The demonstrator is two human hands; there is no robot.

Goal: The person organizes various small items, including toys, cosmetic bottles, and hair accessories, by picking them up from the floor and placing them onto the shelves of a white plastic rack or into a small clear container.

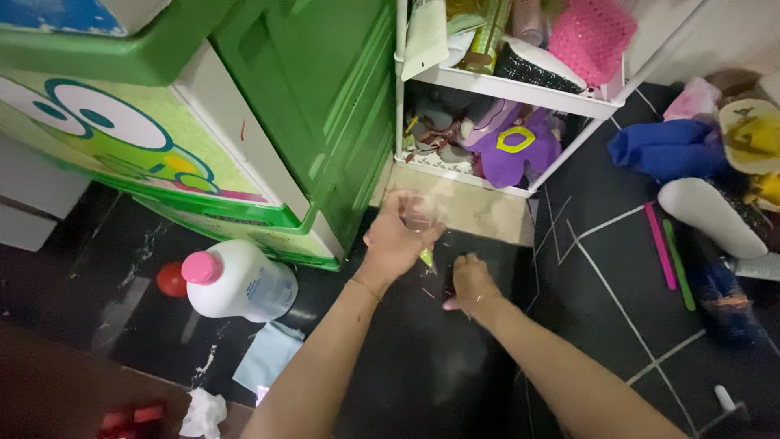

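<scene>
A green plastic drawer cabinet (268,106) with a cartoon frog face filled the upper left of the frame, standing on a dark tiled floor (617,276). Just right of it at the top, a white wire shelf (520,88) held a pink mesh pouch (591,34) above and a purple felt piece (513,148) below. At the right edge lay a heap with a blue cloth (668,149) and a white oval object (708,216), and near them two thin sticks, one pink (660,245) and one green (678,263). In the lower left a white bottle (242,281) with a pink cap lay on its side beside a small red ball (171,279). At the centre the left hand (400,237) was curled around something small and blurred with a yellow-green tip (427,258); what it was I could not tell. The right hand (470,284), just beside it and lower, was clenched loosely close to the floor, and whether it held anything could not be told
</scene>
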